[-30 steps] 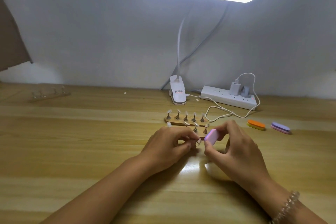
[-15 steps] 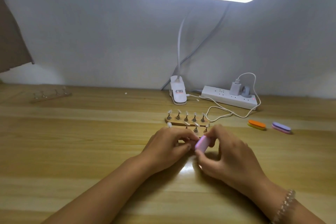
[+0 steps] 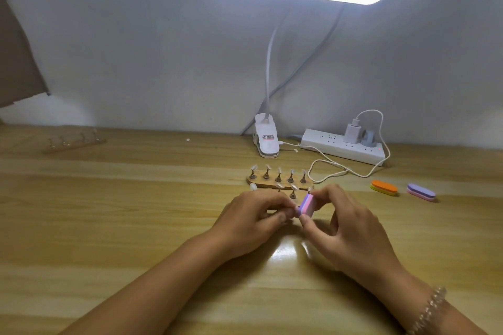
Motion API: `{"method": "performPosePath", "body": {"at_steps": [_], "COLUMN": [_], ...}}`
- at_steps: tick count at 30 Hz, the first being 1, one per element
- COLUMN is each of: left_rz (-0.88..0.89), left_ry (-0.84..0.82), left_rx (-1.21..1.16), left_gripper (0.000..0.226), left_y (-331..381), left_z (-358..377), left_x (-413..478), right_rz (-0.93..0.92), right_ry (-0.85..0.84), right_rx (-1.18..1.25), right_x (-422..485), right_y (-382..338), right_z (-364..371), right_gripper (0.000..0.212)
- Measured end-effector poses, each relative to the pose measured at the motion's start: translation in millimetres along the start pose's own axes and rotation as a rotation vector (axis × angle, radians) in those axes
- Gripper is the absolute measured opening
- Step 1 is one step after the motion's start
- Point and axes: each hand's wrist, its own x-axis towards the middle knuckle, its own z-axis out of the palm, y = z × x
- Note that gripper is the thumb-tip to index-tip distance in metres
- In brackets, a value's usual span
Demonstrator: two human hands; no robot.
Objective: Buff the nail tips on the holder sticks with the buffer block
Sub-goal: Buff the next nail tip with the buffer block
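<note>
My right hand (image 3: 345,228) pinches a small pink and purple buffer block (image 3: 306,204) between thumb and fingertips. The block's lower end touches the fingertips of my left hand (image 3: 253,219), which pinch a holder stick; its nail tip is mostly hidden between fingers and block. Just behind my hands lies a wooden holder base (image 3: 277,183) with a back row of several upright sticks carrying clear nail tips (image 3: 291,171). A nearer row of sticks (image 3: 293,192) is partly hidden by my hands.
An orange-yellow buffer (image 3: 383,187) and a purple-pink buffer (image 3: 420,192) lie at the right. A white lamp clamp (image 3: 266,141), a power strip (image 3: 343,145) and a looping white cable (image 3: 337,168) sit behind the base. Another stick holder (image 3: 73,141) lies far left on the wooden table (image 3: 109,226).
The buffer block slid left onto the held nail tip, then shifted back slightly right and tilted upright. My left hand stayed nearly still.
</note>
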Motion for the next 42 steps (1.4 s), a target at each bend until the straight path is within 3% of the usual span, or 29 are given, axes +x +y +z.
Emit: {"method": "performPosePath", "body": {"at_steps": [3,8,12,17,22,26,30,34,39,42], "left_rz": [-0.007,-0.027,-0.027,-0.019,-0.029,-0.033,-0.016,-0.019,-0.001,-0.018], "left_ry": [-0.024,-0.029,-0.023,-0.012,-0.036,-0.03,-0.016,-0.007,-0.008,-0.01], "left_rx": [0.023,0.03,0.054,0.049,0.049,0.02,0.013,-0.028,-0.007,-0.047], "left_gripper": [0.024,0.017,0.026,0.014,0.027,0.015,0.019,0.016,0.017,0.016], "left_y": [1.5,2.8,3.4,2.7,3.7,3.3,3.4,5.3,3.6,4.4], "left_z": [-0.6,-1.8,-0.7,-0.8,-1.2,-1.3,-1.7,-2.8,-2.7,-2.9], "left_x": [-1.4,-0.3,-1.7,0.4,-1.2,-0.6,-1.0,0.2,0.2,0.5], "right_rz": [-0.08,0.015,-0.088,0.023,-0.094,0.025,-0.099,0.01,-0.109,-0.026], "right_ry": [-0.054,0.002,-0.06,0.025,-0.052,0.037,-0.051,0.014,-0.048,-0.005], "right_rx": [-0.017,0.006,-0.068,0.004,-0.081,-0.019,-0.089,-0.034,-0.116,-0.033], "right_x": [-4.4,0.4,-6.1,1.6,-5.1,2.8,-5.0,1.3,-5.5,-0.6], "right_y": [-5.1,-0.3,-6.7,-1.0,-7.6,-0.3,-7.7,-0.9,-8.0,-2.5], "right_z": [-0.3,-0.5,-0.2,-0.9,-0.5,-0.3,0.4,0.2,1.5,0.0], "right_gripper": [0.027,0.029,0.033,0.027,0.027,0.023,0.027,0.025,0.029,0.027]}}
